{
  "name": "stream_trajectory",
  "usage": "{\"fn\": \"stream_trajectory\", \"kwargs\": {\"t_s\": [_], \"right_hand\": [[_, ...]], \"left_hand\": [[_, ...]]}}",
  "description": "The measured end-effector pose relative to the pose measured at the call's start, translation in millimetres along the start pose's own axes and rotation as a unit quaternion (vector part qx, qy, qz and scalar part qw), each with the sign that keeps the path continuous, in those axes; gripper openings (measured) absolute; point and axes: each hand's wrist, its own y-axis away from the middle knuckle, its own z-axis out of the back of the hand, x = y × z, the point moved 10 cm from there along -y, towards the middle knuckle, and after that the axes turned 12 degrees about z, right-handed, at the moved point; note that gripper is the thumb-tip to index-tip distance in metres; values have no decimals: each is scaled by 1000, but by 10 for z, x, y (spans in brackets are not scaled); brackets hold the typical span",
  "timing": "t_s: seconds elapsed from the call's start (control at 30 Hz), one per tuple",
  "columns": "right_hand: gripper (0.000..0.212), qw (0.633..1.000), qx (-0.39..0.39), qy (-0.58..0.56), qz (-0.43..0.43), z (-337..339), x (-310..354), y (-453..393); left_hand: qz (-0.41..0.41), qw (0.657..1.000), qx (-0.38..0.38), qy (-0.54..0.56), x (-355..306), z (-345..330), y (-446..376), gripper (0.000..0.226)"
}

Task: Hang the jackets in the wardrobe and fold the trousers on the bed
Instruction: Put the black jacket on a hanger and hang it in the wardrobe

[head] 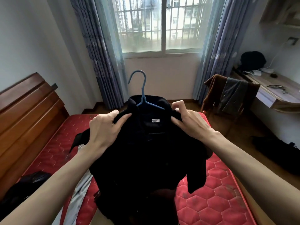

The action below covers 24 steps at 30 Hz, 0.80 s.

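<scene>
Left hand (103, 129): raised in front of the person, forearm reaching up from the lower left; fingers and thumb curled in a closed grip on the left shoulder of the jacket.
Right hand (190, 122): raised level with the left one, forearm coming in from the lower right; fingers bent, pinching the jacket's right shoulder beside the collar.
Jacket (146, 151): black, held up between both hands above the bed, front facing the person, small white label inside the neck, one sleeve hanging down on the right.
Hanger (142, 93): blue, inside the jacket's neck, hook standing upright above the collar.
Bed (211, 184): red quilted mattress under the jacket, brown wooden headboard along the left; a pale grey garment (81, 184) lies on it, partly under the jacket, and dark clothing (24, 184) lies at the lower left.
Room: barred window (157, 25) straight ahead with blue curtains (100, 54) on both sides.
Right side: a chair (227, 95) draped with brown and grey clothes, then a wooden tabletop (267, 88) against the wall; dark items lie on the floor near it.
</scene>
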Motion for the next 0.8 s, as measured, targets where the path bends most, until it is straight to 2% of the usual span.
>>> {"fn": "stream_trajectory", "kwargs": {"t_s": [0.13, 0.27, 0.5, 0.63, 0.8], "right_hand": [[33, 999, -21, -24, 35, 49, 236, -82], [36, 996, -44, -13, 83, 189, 402, -194], [15, 988, -102, -94, 62, 393, 244, -149], [17, 987, -100, -109, 57, 393, 211, -106], [16, 984, -107, -132, 46, 372, 197, -13]], "left_hand": [[-43, 997, 60, 32, -140, -140, -12, 54], [-76, 991, 81, 70, -271, -139, -46, 42], [-101, 990, 102, 4, -88, -146, -130, 67], [-101, 990, 98, 20, -201, -147, -100, 58], [-173, 979, 100, 44, -764, -241, -7, 54]]}}
